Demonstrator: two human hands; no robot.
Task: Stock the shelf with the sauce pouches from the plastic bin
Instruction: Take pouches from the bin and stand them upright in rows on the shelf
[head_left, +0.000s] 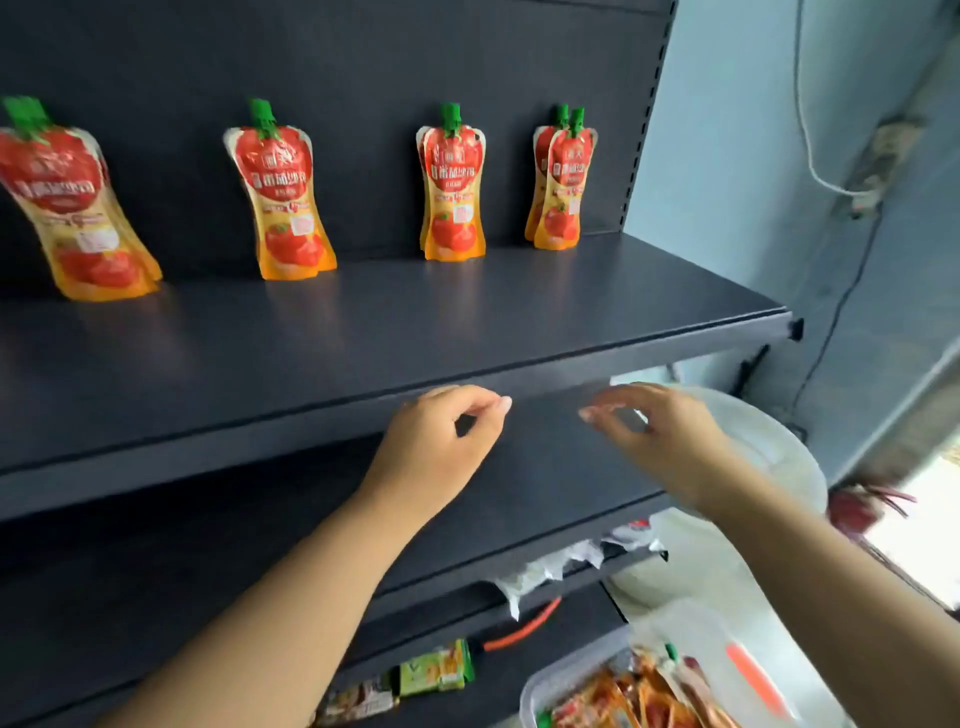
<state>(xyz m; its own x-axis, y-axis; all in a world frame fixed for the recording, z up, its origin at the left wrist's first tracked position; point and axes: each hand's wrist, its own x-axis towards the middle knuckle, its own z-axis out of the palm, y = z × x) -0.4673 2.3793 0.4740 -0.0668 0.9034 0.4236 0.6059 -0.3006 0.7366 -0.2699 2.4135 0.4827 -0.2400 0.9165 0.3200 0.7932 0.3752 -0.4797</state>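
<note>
Red-and-yellow sauce pouches with green caps stand at the back of the dark shelf (467, 332): one group at the far left (67, 202), one (283, 197), one (453, 187) and a pair at the right (563, 182). My left hand (441, 447) and my right hand (660, 431) hover in front of the shelf's front edge, both holding nothing, fingers loosely curled. The plastic bin (566, 675) with several more pouches (634, 696) sits at the bottom right, below my right arm.
A lower dark shelf (519, 509) runs beneath my hands. Small green and brown packets (436, 673) lie on a shelf further down. A white round object (779, 457) is behind my right hand. A light blue wall (727, 156) with a cable stands right.
</note>
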